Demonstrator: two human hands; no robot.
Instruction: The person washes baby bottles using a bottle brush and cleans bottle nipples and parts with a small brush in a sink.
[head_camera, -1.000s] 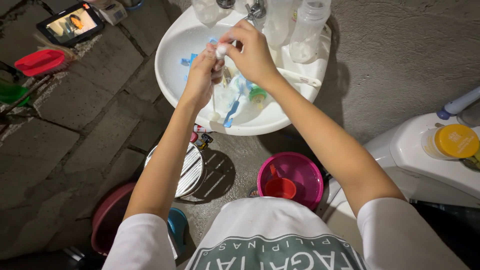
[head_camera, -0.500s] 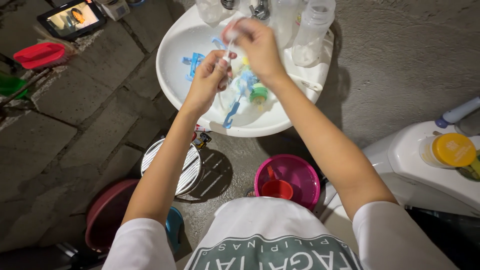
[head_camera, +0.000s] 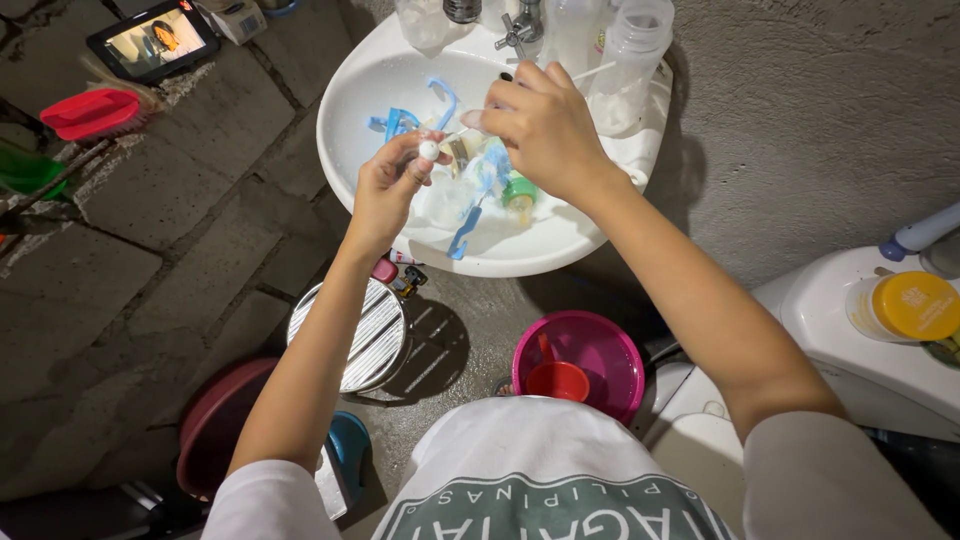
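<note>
Thin white stick-like brush (head_camera: 470, 125) held over the round white ceramic basin (head_camera: 350, 100), long axis running from lower left to upper right across the head view. Small white rounded tip (head_camera: 429, 150) pointing toward the left hand; slender far end (head_camera: 595, 69) projecting past the right hand toward the clear plastic baby bottles (head_camera: 630, 60) at the basin's back rim. Middle of the shaft hidden by fingers.

Left hand (head_camera: 385, 190) raised from below, forearm extended up from the left sleeve, wrist slightly bent, fingers curled and closed in a pinch around the white tip. Right hand (head_camera: 545, 125) reaching in from the right, forearm angled diagonally, back of hand toward the camera, fingers closed around the shaft. Both hands above the basin's middle, near each other but not touching.

In the basin below: blue plastic parts (head_camera: 400, 122), a green-capped small piece (head_camera: 518, 188), a blue-handled piece (head_camera: 462, 228), all lying in shallow water. Metal tap (head_camera: 520, 25) at the rear rim.

On the grey paved floor beneath: a ribbed round metal lid (head_camera: 350, 340), a magenta plastic pail (head_camera: 590, 350) with a red dipper (head_camera: 560, 380) inside, a dark red basin (head_camera: 215, 430). Tablet with lit screen (head_camera: 152, 40) at upper left, red brush (head_camera: 90, 112) near it. Yellow-lidded jar (head_camera: 908, 305) on the white fixture at right.
</note>
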